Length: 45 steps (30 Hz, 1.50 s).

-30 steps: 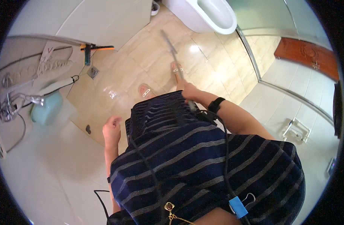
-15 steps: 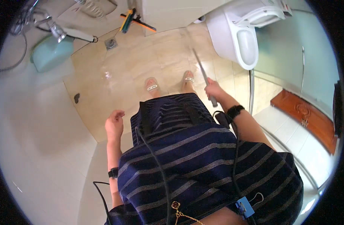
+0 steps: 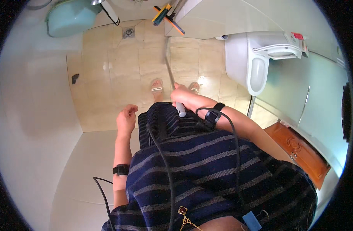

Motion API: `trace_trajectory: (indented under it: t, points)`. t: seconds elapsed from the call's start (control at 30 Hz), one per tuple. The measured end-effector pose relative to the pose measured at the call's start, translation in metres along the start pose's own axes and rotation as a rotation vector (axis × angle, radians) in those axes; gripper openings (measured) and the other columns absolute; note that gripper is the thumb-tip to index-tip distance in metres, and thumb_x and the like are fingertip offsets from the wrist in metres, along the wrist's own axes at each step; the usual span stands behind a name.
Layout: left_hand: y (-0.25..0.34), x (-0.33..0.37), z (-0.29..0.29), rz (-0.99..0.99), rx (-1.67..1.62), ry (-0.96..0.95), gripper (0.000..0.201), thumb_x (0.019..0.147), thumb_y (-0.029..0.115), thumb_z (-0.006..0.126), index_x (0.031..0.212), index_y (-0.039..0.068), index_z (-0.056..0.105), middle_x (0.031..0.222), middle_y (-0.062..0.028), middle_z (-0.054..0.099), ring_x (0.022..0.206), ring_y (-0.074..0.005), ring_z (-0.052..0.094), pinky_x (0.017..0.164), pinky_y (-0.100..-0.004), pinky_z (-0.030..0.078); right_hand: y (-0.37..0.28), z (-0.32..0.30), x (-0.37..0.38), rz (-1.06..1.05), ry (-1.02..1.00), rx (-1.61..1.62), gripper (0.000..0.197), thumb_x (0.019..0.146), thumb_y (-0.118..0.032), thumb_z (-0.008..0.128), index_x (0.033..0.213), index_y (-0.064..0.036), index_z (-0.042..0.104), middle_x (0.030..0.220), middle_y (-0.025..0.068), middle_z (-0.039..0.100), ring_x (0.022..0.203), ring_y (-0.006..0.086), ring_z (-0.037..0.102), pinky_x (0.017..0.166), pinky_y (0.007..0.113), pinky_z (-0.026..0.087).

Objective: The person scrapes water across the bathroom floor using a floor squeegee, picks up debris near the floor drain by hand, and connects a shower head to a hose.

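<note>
My right hand is wrapped round a long thin stick with a light grey handle. The handle's end sticks out below my fist. The stick points away from me over the tiled floor, and its far end is blurred, so I cannot make out its shape. At my left side, my left hand hangs beside my striped dress with its fingers loosely bent and nothing visible in them. Both feet, in light slippers, stand on the tiles just beyond the dress.
A white squat-style pan stands at the right. Ahead are a floor drain and a squeegee-like tool with orange and green parts. A pale green basin lies far left. A brown wooden panel is at the lower right.
My right hand has swung left with the stick, from right of my feet to in front of my body. My left hand has shifted slightly right and up. The view has tilted.
</note>
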<state>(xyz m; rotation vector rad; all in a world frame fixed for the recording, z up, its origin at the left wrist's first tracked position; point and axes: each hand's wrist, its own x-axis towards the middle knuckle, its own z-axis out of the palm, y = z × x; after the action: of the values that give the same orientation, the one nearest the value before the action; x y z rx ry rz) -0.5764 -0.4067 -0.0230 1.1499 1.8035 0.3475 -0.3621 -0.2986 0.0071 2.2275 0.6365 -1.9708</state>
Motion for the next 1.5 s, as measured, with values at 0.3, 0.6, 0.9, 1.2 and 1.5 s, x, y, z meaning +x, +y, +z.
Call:
trace_trajectory:
  t: [0.3,0.6,0.9,1.2,1.5]
  points:
    - [-0.043,-0.013,0.001,-0.068,-0.121,0.137,0.017,0.075,0.000,0.047,0.085,0.007,0.059,0.079,-0.0070,0.063,0.074,-0.0208,0.061,0.067,-0.0300,0.047,-0.013,-0.011,-0.006,-0.016,-0.201,0.152,0.080,0.071,0.004,0.044,0.138,-0.0096,0.002,0.053,0.0015,0.040,0.041,0.0112,0.038,0.037,0.027,0.035]
    - [-0.095,-0.050,0.013,-0.233,-0.220,0.233,0.016,0.074,-0.002,0.048,0.084,0.004,0.059,0.079,-0.0079,0.063,0.072,-0.0196,0.061,0.066,-0.0285,0.047,-0.065,-0.001,0.052,-0.335,-0.292,0.035,0.011,0.079,-0.015,0.043,0.081,-0.0063,0.049,0.056,0.0018,0.048,0.051,0.0120,0.047,0.048,0.024,0.037]
    - [-0.091,-0.061,0.030,-0.364,-0.310,0.247,0.017,0.074,-0.001,0.047,0.086,0.005,0.059,0.078,-0.0066,0.064,0.072,-0.0191,0.061,0.065,-0.0282,0.047,-0.171,0.049,0.103,-0.906,-0.310,-0.763,0.016,0.067,-0.018,0.052,0.066,-0.0023,0.051,0.057,0.0093,0.051,0.051,0.0183,0.051,0.045,0.033,0.039]
    - [-0.098,-0.051,0.045,-0.351,-0.399,0.227,0.015,0.076,-0.001,0.047,0.086,0.004,0.058,0.078,-0.0076,0.064,0.075,-0.0165,0.061,0.068,-0.0268,0.046,-0.084,0.005,0.071,-0.186,-0.105,-0.392,0.036,0.071,0.001,0.043,0.107,0.0004,0.040,0.055,0.0051,0.042,0.039,0.0159,0.043,0.034,0.030,0.036]
    - [-0.085,-0.036,0.032,-0.299,-0.397,0.232,0.012,0.077,-0.001,0.049,0.085,0.001,0.057,0.077,-0.0093,0.063,0.077,-0.0164,0.062,0.069,-0.0264,0.046,-0.103,0.020,0.093,-0.147,-0.228,-0.080,0.022,0.069,0.003,0.044,0.088,-0.0021,0.054,0.055,0.0084,0.048,0.041,0.0216,0.045,0.035,0.036,0.035]
